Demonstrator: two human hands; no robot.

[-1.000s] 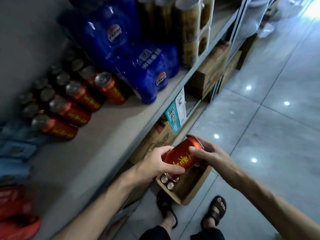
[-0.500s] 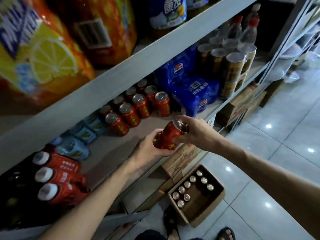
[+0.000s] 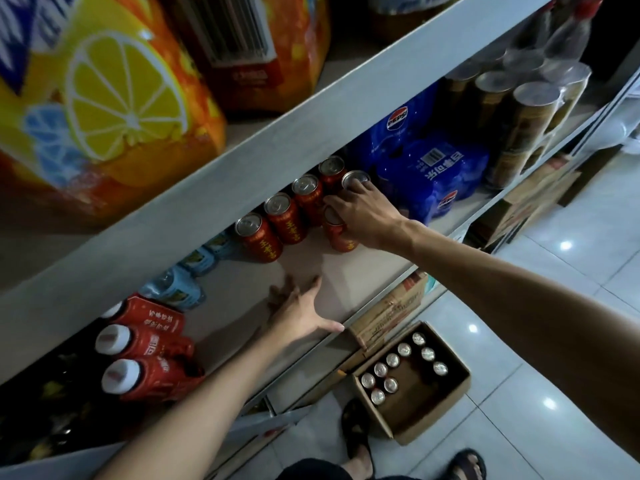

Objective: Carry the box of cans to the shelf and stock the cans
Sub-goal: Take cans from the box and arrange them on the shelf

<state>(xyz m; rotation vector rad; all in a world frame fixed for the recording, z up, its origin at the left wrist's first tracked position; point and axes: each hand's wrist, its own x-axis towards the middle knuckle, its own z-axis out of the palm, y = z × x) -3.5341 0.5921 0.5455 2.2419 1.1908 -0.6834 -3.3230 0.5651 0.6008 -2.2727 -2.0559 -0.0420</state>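
On the shelf (image 3: 367, 278), the right grip (image 3: 363, 216) clasps a red can (image 3: 341, 239) from above beside the row of cans (image 3: 284, 216), while the left grip (image 3: 298, 315) rests flat and open.

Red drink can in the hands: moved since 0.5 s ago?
Yes. The red metal drink can went from the grey shelf board's front edge inward, now standing beside the row of red cans, gripped by the right hand.
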